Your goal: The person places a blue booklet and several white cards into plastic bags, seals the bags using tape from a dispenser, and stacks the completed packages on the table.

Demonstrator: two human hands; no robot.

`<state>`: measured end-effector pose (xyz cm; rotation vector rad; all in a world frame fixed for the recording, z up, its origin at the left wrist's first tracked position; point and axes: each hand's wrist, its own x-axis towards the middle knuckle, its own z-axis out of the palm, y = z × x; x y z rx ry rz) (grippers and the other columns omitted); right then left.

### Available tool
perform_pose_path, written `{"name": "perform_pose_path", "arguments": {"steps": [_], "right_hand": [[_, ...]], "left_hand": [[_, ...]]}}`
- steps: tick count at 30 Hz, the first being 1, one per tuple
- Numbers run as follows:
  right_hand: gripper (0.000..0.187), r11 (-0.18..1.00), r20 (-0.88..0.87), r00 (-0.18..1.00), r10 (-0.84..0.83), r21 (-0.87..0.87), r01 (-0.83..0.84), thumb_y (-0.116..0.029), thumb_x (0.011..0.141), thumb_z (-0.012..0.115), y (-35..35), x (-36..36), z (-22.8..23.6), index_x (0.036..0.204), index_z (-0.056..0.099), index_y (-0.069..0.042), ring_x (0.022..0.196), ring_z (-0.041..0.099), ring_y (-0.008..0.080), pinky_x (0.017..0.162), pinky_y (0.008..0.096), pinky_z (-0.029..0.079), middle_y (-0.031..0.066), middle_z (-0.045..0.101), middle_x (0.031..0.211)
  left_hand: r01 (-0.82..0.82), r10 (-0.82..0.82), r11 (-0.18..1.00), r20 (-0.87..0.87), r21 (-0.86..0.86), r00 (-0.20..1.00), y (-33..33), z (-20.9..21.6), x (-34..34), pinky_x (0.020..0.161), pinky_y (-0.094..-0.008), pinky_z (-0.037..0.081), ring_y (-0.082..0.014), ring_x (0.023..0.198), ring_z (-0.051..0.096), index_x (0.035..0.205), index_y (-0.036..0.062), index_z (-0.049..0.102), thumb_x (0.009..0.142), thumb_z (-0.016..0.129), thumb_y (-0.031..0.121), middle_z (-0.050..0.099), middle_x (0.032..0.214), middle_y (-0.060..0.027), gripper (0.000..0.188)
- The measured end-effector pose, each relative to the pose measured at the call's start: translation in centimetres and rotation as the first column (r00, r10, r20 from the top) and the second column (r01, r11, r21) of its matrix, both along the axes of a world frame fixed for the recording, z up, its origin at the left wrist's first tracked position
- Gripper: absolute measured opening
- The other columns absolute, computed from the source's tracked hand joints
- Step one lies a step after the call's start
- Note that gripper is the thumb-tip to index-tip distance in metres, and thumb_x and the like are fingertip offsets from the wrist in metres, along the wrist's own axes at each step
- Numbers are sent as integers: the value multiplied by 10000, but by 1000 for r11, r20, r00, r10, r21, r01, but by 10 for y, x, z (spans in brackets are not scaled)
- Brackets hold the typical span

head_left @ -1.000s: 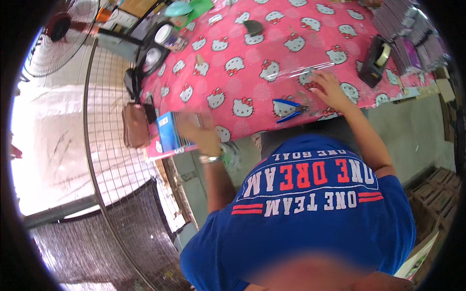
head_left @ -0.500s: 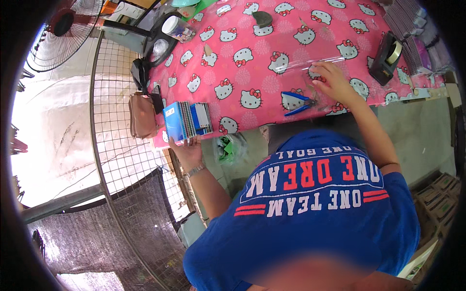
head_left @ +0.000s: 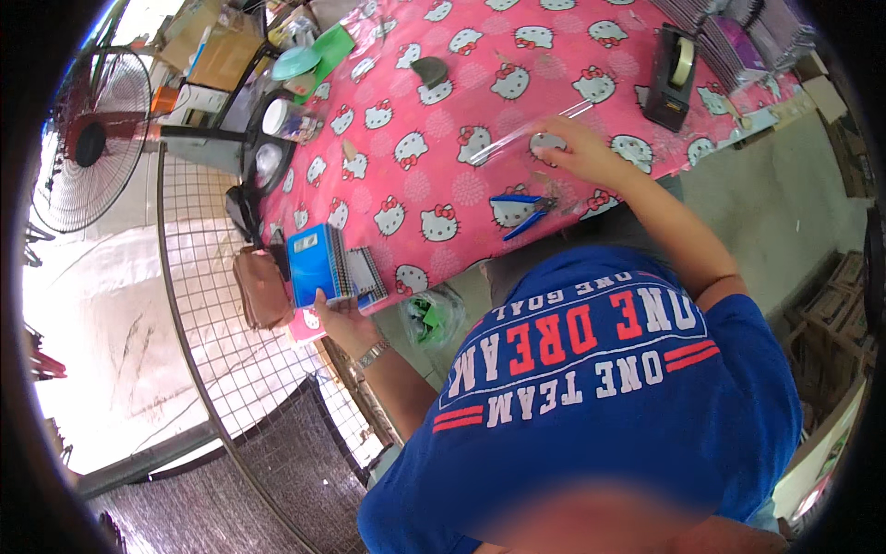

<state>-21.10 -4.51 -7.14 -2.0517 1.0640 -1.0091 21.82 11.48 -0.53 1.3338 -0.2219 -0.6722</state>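
Left hand: the left hand [head_left: 340, 319] grips a stack of blue spiral notebooks [head_left: 325, 266] from below, at the table's 7 o'clock corner.
Right hand: the right hand [head_left: 577, 152] presses open-fingered on a clear plastic sleeve [head_left: 521, 138]; whether it pinches the sleeve, I cannot tell.
Table: pink cat-print cloth [head_left: 461, 92].
Nearby: blue-handled scissors [head_left: 524, 210] at 7 o'clock of the right hand; black tape dispenser [head_left: 671, 78] at 2 o'clock.
In the way: wire grid panel [head_left: 217, 342] and brown pouch [head_left: 261, 291] just beside the notebooks, at 9 o'clock.
Further: standing fan [head_left: 88, 138] at 10 o'clock.
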Motion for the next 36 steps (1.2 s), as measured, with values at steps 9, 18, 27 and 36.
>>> {"name": "perform_pose_path", "arguments": {"steps": [9, 18, 27, 36], "right_hand": [[407, 504, 538, 737, -409, 807, -309, -434, 903, 571, -36, 0, 18, 1016, 596, -43, 737, 557, 126, 690, 267, 470, 30, 580, 861], [237, 652, 368, 835, -409, 758, -15, -282, 787, 687, -74, -40, -43, 757, 589, -69, 570, 470, 114, 519, 282, 393, 0, 525, 654], [274, 695, 62, 897, -437, 657, 293, -309, 752, 686, -72, -30, -55, 796, 648, -41, 695, 584, 160, 625, 314, 467, 70, 626, 738], [347, 696, 5, 898, -440, 634, 337, -344, 738, 688, -68, -25, -52, 861, 663, -20, 783, 620, 200, 702, 333, 484, 114, 663, 848]], "left_hand": [[737, -700, 664, -450, -124, 555, -121, -43, -166, 805, -395, 483, -262, 954, 603, 1040, 81, 568, 820, 673, 289, 621, 1077, -112, 321], [942, -845, 285, -417, 176, 334, -207, -96, -208, 784, -395, 496, -250, 889, 589, 1053, 85, 524, 804, 697, 275, 602, 955, -95, 357], [888, -905, 249, -234, 387, 355, -219, -111, -215, 759, -390, 504, -220, 797, 627, 1033, 55, 543, 819, 632, 214, 641, 927, -95, 281], [847, -842, 354, -261, 396, 473, -221, -110, -224, 802, -458, 487, -234, 860, 606, 1012, 66, 515, 856, 588, 190, 614, 977, -92, 212]]}}
